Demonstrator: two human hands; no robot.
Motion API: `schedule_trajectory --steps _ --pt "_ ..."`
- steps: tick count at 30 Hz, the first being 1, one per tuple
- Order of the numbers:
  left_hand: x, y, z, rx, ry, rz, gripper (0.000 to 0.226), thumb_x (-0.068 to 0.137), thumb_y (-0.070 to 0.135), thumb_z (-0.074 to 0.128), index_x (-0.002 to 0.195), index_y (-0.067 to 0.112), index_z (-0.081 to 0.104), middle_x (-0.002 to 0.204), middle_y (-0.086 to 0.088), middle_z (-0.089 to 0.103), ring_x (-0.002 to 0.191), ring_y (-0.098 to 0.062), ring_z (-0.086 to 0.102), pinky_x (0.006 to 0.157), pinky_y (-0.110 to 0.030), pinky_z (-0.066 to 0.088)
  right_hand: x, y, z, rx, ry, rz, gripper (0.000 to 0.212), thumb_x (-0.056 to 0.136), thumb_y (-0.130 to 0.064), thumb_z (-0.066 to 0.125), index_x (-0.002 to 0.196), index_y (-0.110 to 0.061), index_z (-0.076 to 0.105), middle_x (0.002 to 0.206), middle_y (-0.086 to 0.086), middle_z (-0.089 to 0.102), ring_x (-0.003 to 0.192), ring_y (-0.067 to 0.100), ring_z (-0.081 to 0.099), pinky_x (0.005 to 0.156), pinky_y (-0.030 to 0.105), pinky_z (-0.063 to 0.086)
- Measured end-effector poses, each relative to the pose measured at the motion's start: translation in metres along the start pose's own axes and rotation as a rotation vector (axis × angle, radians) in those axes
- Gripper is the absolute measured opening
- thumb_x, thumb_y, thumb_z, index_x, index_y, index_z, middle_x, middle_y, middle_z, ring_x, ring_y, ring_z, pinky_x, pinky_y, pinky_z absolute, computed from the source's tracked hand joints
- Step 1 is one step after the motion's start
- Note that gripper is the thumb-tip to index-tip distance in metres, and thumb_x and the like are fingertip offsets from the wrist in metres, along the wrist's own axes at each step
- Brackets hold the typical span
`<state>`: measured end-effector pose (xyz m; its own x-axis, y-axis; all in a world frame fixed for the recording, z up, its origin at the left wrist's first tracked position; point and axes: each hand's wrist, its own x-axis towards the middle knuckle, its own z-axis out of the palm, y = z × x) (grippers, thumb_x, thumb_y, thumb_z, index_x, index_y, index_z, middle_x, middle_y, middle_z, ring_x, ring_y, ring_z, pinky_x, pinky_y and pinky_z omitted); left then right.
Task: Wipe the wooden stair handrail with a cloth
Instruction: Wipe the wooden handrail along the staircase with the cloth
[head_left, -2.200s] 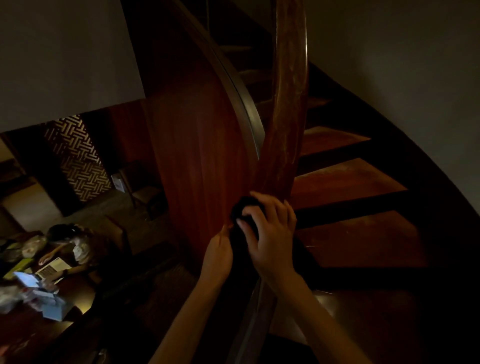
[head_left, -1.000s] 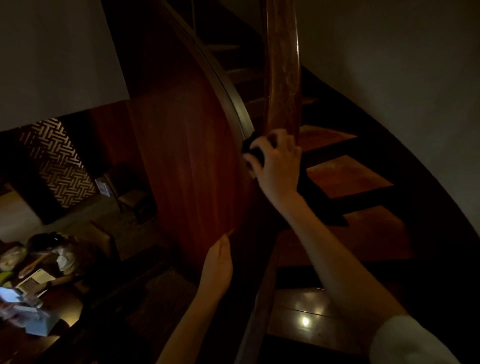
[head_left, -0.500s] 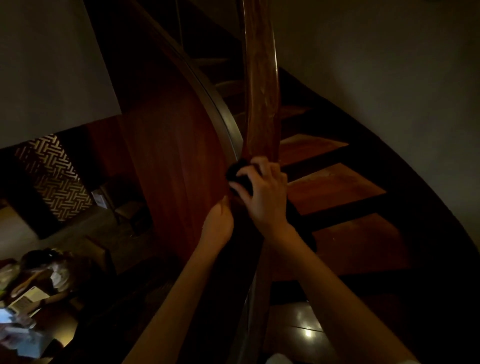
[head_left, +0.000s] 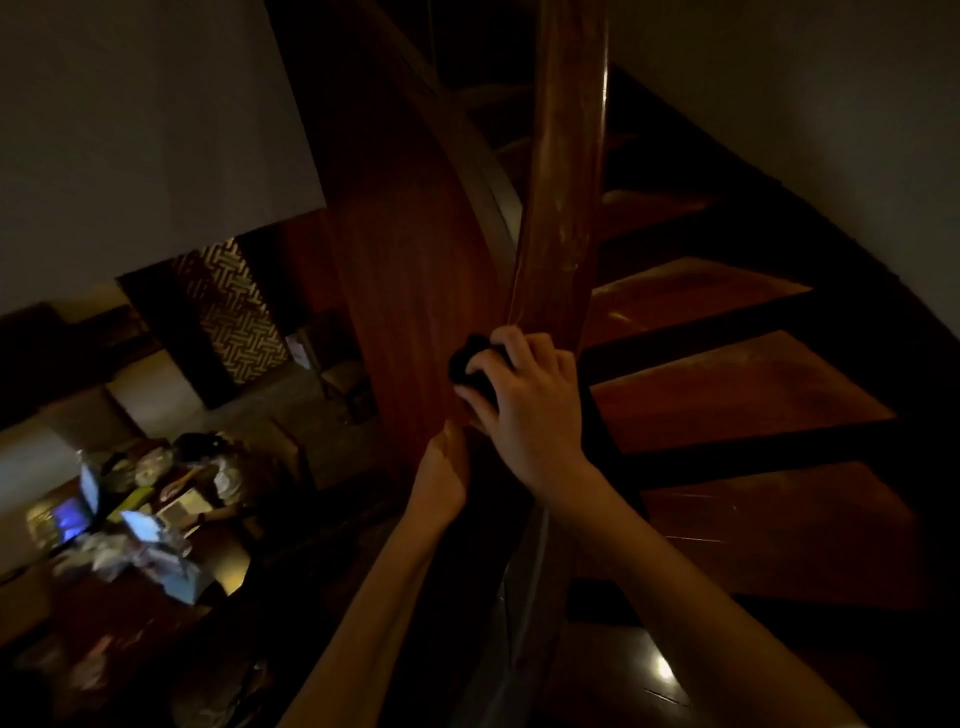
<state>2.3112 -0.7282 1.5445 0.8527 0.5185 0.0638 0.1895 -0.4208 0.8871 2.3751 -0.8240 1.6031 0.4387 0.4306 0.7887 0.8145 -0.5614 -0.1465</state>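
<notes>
The wooden handrail (head_left: 563, 197) runs up the middle of the head view, reddish brown and glossy. My right hand (head_left: 527, 410) lies over the rail with its fingers curled round a dark cloth (head_left: 465, 366), which bulges out at the rail's left side. My left hand (head_left: 441, 475) sits just below it against the left side of the rail, its fingers hidden behind the wood. The scene is dim.
Curved wooden stair treads (head_left: 727, 395) climb on the right beside a pale wall (head_left: 831, 104). A curved wooden panel (head_left: 415, 270) drops away on the left. Far below, a person (head_left: 218, 467) sits at a cluttered table (head_left: 130, 525) with lit screens.
My right hand slid the cloth down the rail from higher up over the last second. My left hand came up to the rail just beneath it and stays there.
</notes>
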Motion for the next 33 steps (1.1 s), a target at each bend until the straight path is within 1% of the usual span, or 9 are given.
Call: schedule_trajectory --steps 4,7,11,14,17,20,27,31,33 --pt "-0.004 0.013 -0.001 -0.078 -0.016 -0.176 0.060 0.108 0.028 0.016 0.105 -0.010 0.062 0.097 -0.034 0.064 0.081 -0.039 0.064 0.069 -0.033 0.048 0.049 0.037 -0.010 0.023 0.035 0.141 0.021 0.085 -0.030 0.075 0.098 -0.015 0.069 0.115 0.010 0.062 0.107 0.033 0.058 0.083 0.041 0.044" --pt "-0.011 0.019 -0.005 -0.076 -0.020 -0.219 0.056 0.108 0.026 0.018 0.108 -0.006 0.064 0.100 -0.025 0.067 0.091 -0.035 0.066 0.079 -0.034 0.050 0.022 0.031 -0.010 0.078 0.044 0.256 0.021 0.083 -0.029 0.076 0.097 -0.015 0.068 0.118 0.008 0.057 0.110 0.031 0.052 0.086 0.043 0.044" --pt "-0.014 0.021 -0.005 0.000 -0.015 -0.215 0.033 0.105 0.013 0.036 0.125 -0.008 0.051 0.124 -0.022 0.056 0.108 -0.024 0.056 0.085 -0.011 0.042 -0.016 0.000 -0.005 0.075 -0.084 -0.043 0.025 0.073 -0.034 0.084 0.089 -0.020 0.071 0.112 0.002 0.064 0.100 0.024 0.057 0.082 0.034 0.036" --pt "-0.010 0.021 -0.006 0.042 -0.010 -0.267 0.028 0.106 0.017 0.034 0.118 0.010 0.059 0.114 -0.004 0.060 0.110 -0.021 0.059 0.081 -0.006 0.040 0.027 0.013 -0.004 0.058 -0.128 -0.061 0.026 0.075 -0.034 0.083 0.093 -0.021 0.069 0.112 0.005 0.063 0.101 0.027 0.060 0.085 0.036 0.039" --pt "-0.009 0.026 -0.007 -0.040 -0.034 -0.347 0.042 0.108 0.029 0.020 0.097 0.027 0.060 0.098 0.004 0.064 0.094 -0.012 0.063 0.084 -0.020 0.047 0.054 0.040 -0.005 0.136 0.046 0.243 0.022 0.083 -0.029 0.077 0.098 -0.015 0.068 0.114 0.012 0.059 0.107 0.030 0.054 0.087 0.039 0.040" --pt "-0.010 0.026 -0.005 -0.063 0.020 -0.348 0.047 0.108 0.032 0.021 0.085 0.028 0.062 0.082 0.007 0.065 0.071 0.000 0.064 0.070 -0.018 0.047 0.028 0.028 -0.004 0.464 0.274 0.688 0.025 0.089 -0.027 0.071 0.100 -0.007 0.062 0.119 0.012 0.048 0.111 0.025 0.045 0.088 0.049 0.048" --pt "0.012 0.047 -0.003 -0.089 0.062 -0.247 0.048 0.106 0.041 0.023 0.105 0.019 0.066 0.093 0.006 0.067 0.078 0.001 0.063 0.069 -0.015 0.045 -0.002 0.002 -0.009 0.970 0.323 1.157 0.019 0.100 -0.037 0.050 0.113 -0.041 0.036 0.116 -0.003 0.048 0.105 0.011 0.057 0.082 0.033 0.050" --pt "0.036 0.074 0.011 -0.089 0.028 -0.281 0.068 0.100 0.058 0.014 0.126 0.018 0.061 0.108 0.007 0.065 0.096 -0.010 0.064 0.089 -0.029 0.048 0.024 0.046 -0.009 1.090 0.230 1.160 0.022 0.101 -0.031 0.051 0.122 -0.031 0.045 0.127 0.001 0.046 0.115 0.011 0.053 0.086 0.021 0.049" --pt "0.036 0.074 0.014 -0.080 0.063 -0.294 0.066 0.098 0.062 0.012 0.109 0.024 0.066 0.095 0.010 0.064 0.087 -0.009 0.063 0.082 -0.029 0.048 0.010 0.049 -0.009 1.069 0.195 1.127 0.014 0.100 -0.027 0.054 0.114 -0.026 0.053 0.122 0.004 0.049 0.113 0.014 0.054 0.093 0.029 0.048"
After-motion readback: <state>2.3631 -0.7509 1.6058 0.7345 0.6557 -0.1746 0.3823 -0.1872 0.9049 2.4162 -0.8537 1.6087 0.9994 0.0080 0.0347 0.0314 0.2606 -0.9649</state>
